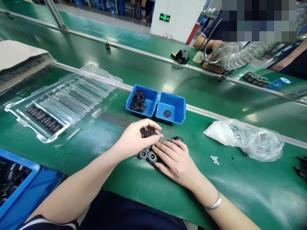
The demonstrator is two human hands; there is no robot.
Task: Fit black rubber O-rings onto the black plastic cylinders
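place: factory assembly line | signs: green conveyor belt [216, 95]; blue parts bins [172, 108]; clear trays [72, 92]

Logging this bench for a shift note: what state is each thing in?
Left hand: cupped, holding black rubber rings.
Right hand: flat on round black parts.
Left blue plastic bin: many rings.
Right blue plastic bin: few rings.
Clear plastic tray: partly filled.

Bright, even overhead light. White glare on the green counter [216, 95] and clear plastic tray [72, 92]. Shadows soft, short. Wide-angle bending at edges; far background slightly soft; top-right corner pixelated.
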